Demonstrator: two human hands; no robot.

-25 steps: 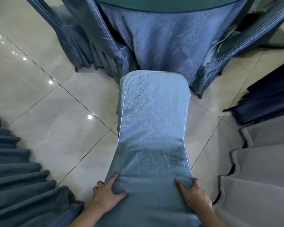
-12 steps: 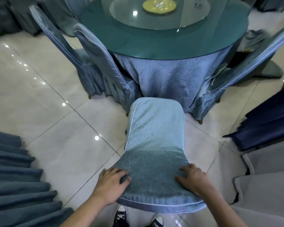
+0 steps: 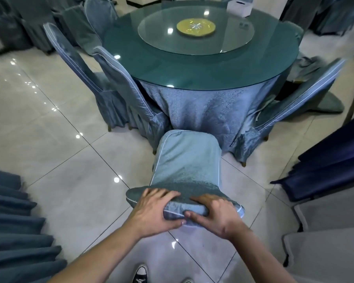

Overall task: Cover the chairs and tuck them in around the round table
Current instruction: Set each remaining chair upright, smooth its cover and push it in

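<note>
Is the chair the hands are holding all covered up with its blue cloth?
Covered, as far as shows. The blue cover wraps its whole back, down out of sight. The left hand and right hand grip its top edge.

Both hands have slid together along the top of the covered chair (image 3: pixel 187 166): left hand (image 3: pixel 154 213) and right hand (image 3: pixel 213 216) now nearly touch at its centre, bunching the fabric, as the view lifts to show the whole round table (image 3: pixel 200 58).

Chair (image 3: pixel 187 164) legs hidden under cover; shoe (image 3: pixel 140 276) cut by bottom edge
</note>
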